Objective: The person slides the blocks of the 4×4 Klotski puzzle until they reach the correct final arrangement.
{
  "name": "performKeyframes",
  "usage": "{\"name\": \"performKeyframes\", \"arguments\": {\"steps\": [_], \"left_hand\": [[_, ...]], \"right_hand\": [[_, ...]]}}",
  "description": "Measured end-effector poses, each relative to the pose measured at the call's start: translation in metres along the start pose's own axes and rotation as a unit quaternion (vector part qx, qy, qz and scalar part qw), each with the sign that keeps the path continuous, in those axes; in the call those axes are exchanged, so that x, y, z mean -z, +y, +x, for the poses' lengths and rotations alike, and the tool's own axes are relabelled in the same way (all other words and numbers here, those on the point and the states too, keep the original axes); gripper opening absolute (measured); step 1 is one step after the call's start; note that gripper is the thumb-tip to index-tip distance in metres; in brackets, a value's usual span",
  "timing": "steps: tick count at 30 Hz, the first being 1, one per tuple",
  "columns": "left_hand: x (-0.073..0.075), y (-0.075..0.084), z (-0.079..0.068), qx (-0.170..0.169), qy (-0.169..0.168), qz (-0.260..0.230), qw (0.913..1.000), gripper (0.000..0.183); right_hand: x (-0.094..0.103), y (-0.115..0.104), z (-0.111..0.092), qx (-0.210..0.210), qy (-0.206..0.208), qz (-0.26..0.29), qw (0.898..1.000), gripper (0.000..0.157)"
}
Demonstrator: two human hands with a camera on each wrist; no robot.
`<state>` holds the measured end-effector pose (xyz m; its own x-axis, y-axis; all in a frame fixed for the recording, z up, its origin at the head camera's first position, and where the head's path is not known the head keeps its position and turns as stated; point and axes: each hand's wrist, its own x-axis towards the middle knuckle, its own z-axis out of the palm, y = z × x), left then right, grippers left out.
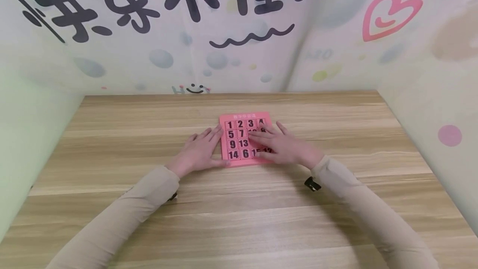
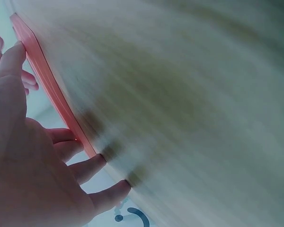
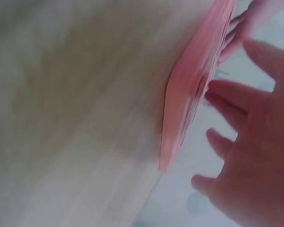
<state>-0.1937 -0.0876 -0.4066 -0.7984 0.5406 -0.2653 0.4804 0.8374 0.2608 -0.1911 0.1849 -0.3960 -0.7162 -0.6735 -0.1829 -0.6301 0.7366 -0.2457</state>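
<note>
A pink number sliding puzzle (image 1: 239, 139) with black-numbered tiles lies flat on the wooden table. My left hand (image 1: 198, 152) rests along its left side, thumb at the near left corner and fingers stretched toward the far edge. In the left wrist view, the left fingertips (image 2: 100, 160) touch the puzzle's edge and the tabletop beside it. Over the right half of the tiles spreads my right hand (image 1: 281, 144), hiding several numbers. The right wrist view has its index finger (image 3: 232, 92) reaching onto the tile face, while the other fingers stay spread above the puzzle.
The wooden tabletop (image 1: 239, 219) extends around the puzzle on all sides. Behind it stands a white wall (image 1: 130, 69) with dark lettering and coloured dots, and pale side walls flank the table. A small black clip (image 1: 312, 184) shows under the right wrist.
</note>
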Motion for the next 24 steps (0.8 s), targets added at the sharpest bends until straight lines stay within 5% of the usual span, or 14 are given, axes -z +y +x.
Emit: {"name": "performKeyframes", "arguments": {"steps": [6,15,24], "left_hand": [[0.000,-0.001,0.000,-0.003,0.002,0.006,1.0000,0.104],[-0.001,-0.002,0.001,-0.001,0.002,0.004,1.0000,0.106],[-0.001,-0.001,0.001,-0.002,0.003,0.005,1.0000,0.104]], "right_hand": [[-0.004,-0.008,-0.002,0.045,-0.021,0.015,0.999,0.062],[0.003,-0.002,-0.015,0.022,0.024,-0.004,0.999,0.049],[0.004,-0.005,0.004,0.013,0.024,0.013,1.000,0.056]]}}
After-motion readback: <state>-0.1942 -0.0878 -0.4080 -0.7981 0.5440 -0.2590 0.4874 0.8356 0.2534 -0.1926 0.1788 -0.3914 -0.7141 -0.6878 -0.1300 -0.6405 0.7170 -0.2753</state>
